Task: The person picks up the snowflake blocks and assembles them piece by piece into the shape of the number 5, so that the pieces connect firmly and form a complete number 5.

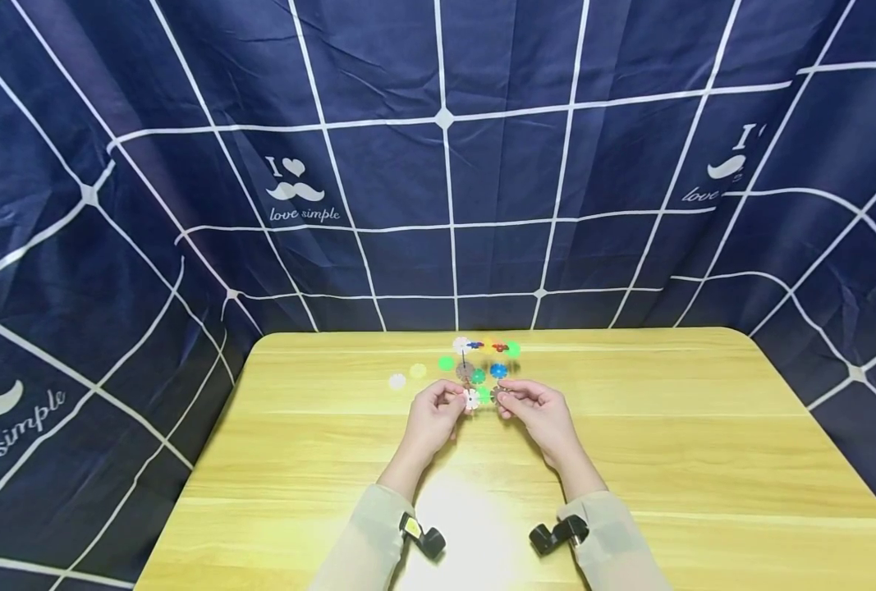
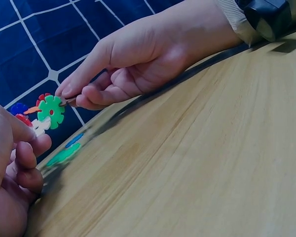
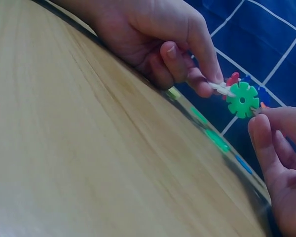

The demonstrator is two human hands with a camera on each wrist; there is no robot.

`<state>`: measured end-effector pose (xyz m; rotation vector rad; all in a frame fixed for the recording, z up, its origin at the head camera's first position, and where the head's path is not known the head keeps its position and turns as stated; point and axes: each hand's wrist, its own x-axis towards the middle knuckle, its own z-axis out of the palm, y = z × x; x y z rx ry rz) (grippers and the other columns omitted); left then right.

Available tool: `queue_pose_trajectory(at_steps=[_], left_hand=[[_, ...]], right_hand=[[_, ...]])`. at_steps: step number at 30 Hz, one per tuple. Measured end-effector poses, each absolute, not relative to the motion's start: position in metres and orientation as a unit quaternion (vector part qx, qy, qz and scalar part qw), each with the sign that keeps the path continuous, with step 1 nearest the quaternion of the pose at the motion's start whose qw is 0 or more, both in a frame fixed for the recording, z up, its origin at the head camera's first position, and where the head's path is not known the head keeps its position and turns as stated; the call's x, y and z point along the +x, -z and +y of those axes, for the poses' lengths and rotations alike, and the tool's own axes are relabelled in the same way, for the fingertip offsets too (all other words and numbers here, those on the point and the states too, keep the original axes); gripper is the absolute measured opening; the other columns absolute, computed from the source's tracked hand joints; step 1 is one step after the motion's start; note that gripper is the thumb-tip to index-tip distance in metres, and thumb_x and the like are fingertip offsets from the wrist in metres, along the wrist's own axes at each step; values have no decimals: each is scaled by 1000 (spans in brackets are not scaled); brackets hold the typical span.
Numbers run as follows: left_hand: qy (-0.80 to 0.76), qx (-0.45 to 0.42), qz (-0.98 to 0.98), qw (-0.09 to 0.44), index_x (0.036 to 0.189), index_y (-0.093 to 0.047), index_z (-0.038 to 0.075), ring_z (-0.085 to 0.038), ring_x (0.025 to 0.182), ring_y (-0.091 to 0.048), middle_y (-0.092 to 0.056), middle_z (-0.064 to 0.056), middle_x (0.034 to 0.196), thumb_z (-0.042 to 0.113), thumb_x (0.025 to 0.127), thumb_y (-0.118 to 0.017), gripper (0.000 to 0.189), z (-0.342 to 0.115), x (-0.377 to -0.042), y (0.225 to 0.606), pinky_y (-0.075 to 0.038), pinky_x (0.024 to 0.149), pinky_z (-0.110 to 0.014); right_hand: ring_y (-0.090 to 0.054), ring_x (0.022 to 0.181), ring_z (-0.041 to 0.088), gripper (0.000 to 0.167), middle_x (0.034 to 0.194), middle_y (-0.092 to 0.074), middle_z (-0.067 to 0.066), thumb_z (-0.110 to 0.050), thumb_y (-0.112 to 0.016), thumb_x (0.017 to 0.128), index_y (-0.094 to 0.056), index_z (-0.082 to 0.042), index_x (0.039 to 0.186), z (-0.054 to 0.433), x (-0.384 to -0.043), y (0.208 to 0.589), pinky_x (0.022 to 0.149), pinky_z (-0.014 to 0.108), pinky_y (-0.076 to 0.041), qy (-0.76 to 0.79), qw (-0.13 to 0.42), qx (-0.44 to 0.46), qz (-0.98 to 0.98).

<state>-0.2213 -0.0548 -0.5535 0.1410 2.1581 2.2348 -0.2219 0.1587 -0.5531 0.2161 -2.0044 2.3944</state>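
Observation:
My left hand [image 1: 434, 409] pinches a white notched plastic disc [image 1: 471, 400] between thumb and fingers. My right hand [image 1: 539, 412] pinches a brown notched disc [image 1: 497, 395] in the same way. Between the two hands, a green notched disc [image 3: 242, 100] stands on edge, slotted against both held discs. Red, blue and orange discs show just behind it in the wrist views, above the tabletop. In the head view, a row with a white disc [image 1: 461, 345], an orange disc [image 1: 488, 345] and a bright green disc [image 1: 513, 350] runs beyond the fingers.
Loose discs lie on the wooden table [image 1: 319, 427]: a white one [image 1: 396, 381], a yellow one [image 1: 418, 371] and a green one [image 1: 447, 363] left of the hands, and a blue one [image 1: 498, 372] ahead. A dark blue curtain [image 1: 378, 180] hangs behind the far edge.

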Motion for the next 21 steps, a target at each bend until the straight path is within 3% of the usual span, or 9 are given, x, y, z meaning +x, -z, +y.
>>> queue_pose_trajectory(at_steps=[5, 13, 21], left_hand=[[-711, 43, 701, 16, 107, -71, -4, -8, 47, -48, -72, -11, 85, -1, 101, -69, 8, -55, -222, 554, -42, 42, -19], [-692, 48, 720, -2, 102, -72, -1, -11, 61, -59, -72, -3, 83, -2, 99, -70, 4, -54, -222, 553, -47, 55, -18], [-676, 46, 735, -11, 102, -72, 0, -7, 60, -54, -68, 3, 82, -2, 99, -70, 4, -54, -221, 552, -45, 56, -17]], right_hand=[[-75, 77, 12, 29, 100, -81, 8, 8, -73, 100, -67, 20, 126, 157, -222, 552, 75, 27, -66, -764, 8, 61, -642], [-75, 76, 12, 27, 98, -81, 10, 9, -74, 99, -69, 19, 123, 156, -221, 551, 75, 27, -66, -761, 10, 47, -648], [-75, 76, 13, 29, 102, -80, 23, 8, -74, 99, -68, 19, 125, 156, -221, 554, 75, 27, -66, -752, -10, 49, -657]])
